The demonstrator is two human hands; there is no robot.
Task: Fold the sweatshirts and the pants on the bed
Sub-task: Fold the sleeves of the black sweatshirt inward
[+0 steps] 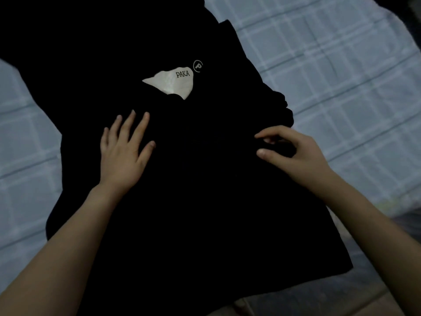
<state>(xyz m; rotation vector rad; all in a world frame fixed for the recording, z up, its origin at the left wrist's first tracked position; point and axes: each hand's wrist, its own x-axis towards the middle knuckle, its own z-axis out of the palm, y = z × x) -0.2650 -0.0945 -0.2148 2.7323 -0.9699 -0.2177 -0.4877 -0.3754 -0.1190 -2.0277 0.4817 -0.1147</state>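
Observation:
A black sweatshirt [182, 201] lies spread over the bed, with a white patch [169, 82] reading PAKA and a round P logo near its middle. My left hand [124, 149] rests flat on the fabric, fingers straight and spread, just below the patch. My right hand [293, 150] sits at the garment's right side, its fingers and thumb curled and pinching a bunched fold of the black cloth. The dark fabric hides its own seams and sleeves.
The bed is covered by a pale blue checked sheet [330, 65], bare to the right and at the left [22, 133]. More black cloth fills the upper left corner [68, 30]. The bed's near edge runs along the bottom right.

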